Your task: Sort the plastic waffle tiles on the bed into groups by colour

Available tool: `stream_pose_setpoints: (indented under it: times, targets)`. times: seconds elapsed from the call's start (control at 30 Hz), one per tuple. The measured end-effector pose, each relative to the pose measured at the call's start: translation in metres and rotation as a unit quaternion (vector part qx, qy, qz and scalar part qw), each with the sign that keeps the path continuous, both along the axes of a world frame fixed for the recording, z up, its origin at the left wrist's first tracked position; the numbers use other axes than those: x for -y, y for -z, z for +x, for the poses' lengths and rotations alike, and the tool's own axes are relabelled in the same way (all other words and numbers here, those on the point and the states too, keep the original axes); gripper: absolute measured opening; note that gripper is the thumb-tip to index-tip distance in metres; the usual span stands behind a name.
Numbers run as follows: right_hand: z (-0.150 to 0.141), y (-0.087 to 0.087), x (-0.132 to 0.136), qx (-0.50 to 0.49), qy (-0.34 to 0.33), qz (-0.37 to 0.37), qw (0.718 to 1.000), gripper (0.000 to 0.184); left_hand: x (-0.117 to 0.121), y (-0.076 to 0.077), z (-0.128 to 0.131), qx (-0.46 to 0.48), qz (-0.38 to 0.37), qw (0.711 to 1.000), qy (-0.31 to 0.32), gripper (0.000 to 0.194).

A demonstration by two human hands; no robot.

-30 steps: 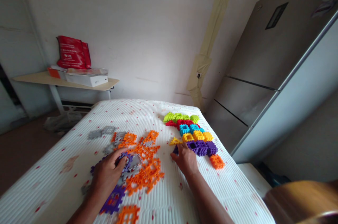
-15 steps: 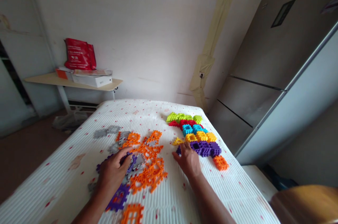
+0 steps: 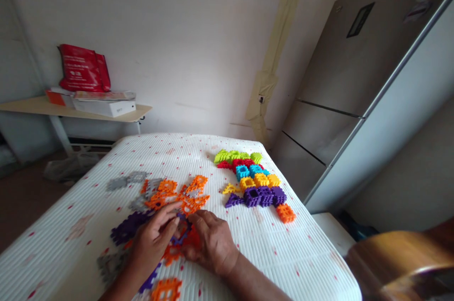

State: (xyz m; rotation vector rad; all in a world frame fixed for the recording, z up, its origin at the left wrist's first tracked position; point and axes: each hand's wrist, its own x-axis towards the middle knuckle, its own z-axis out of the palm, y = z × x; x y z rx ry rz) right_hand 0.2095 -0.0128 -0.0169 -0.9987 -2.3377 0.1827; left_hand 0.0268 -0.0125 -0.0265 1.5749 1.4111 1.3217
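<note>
Between my two hands is a purple toothed building tile point(image 3: 183, 229) with an open middle, partly covered by fingers. My left hand point(image 3: 154, 234) is closed on its left side, thumb and fingers curled around the edge. My right hand point(image 3: 214, 244) is closed at its right side, fingertips bent down on it; its thumb side is over orange tiles. Loose orange tiles point(image 3: 193, 201) lie behind the hands, and purple tiles point(image 3: 129, 227) and grey tiles point(image 3: 109, 263) lie left of them. An orange window tile point(image 3: 166, 289) rests near the front.
On the right of the white quilted cover point(image 3: 269, 253) stand sorted stacks: green point(image 3: 232, 155), red point(image 3: 243, 163), blue point(image 3: 242, 172), yellow point(image 3: 261, 179), purple point(image 3: 265, 196) and orange point(image 3: 285, 213). A fridge point(image 3: 319, 78) stands right; a side table point(image 3: 21, 106) holds a red bag point(image 3: 83, 69).
My right hand has left the purple stack and moved left to the purple tile at my left hand. A purple triangle now shows beside that stack. The view has turned slightly right.
</note>
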Motion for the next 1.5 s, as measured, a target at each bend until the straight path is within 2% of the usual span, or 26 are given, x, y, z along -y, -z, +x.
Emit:
stream_pose_setpoints:
  times: [0.17,0.4,0.57,0.63,0.77,0.87,0.97,1.27,1.5]
  targets:
    - [-0.002,0.002,0.002,-0.001,0.01,0.002,1.0,0.051,0.001,-0.003,0.003,0.029,-0.004,1.0,-0.004,0.038]
    - [-0.007,-0.007,0.009,-0.022,0.042,0.004,0.999,0.04,0.001,-0.002,0.011,0.053,0.01,0.998,-0.012,0.036]
    - [0.002,-0.007,0.006,-0.036,0.047,0.053,0.997,0.043,0.001,0.002,0.008,0.062,-0.01,0.998,-0.002,0.043]
    - [0.017,-0.009,-0.001,-0.052,0.089,0.083,0.991,0.041,0.001,0.004,0.003,0.089,-0.028,0.996,-0.005,0.05]
    - [0.067,-0.015,-0.019,-0.071,0.264,0.113,0.955,0.034,-0.002,0.006,-0.007,0.125,-0.041,0.991,-0.027,0.053]
    - [0.099,-0.017,-0.028,-0.022,0.381,0.107,0.918,0.03,-0.004,0.006,-0.01,0.127,-0.039,0.99,-0.041,0.052]
    - [0.113,-0.016,-0.032,0.033,0.438,0.087,0.894,0.028,-0.005,0.004,-0.008,0.132,-0.04,0.99,-0.044,0.055]
    - [0.109,-0.013,-0.036,0.091,0.47,0.071,0.875,0.017,-0.006,0.008,-0.01,0.13,-0.045,0.99,-0.045,0.054]
    - [0.11,-0.01,-0.038,0.11,0.464,0.074,0.876,0.014,-0.006,0.006,-0.013,0.119,-0.035,0.99,-0.067,0.052]
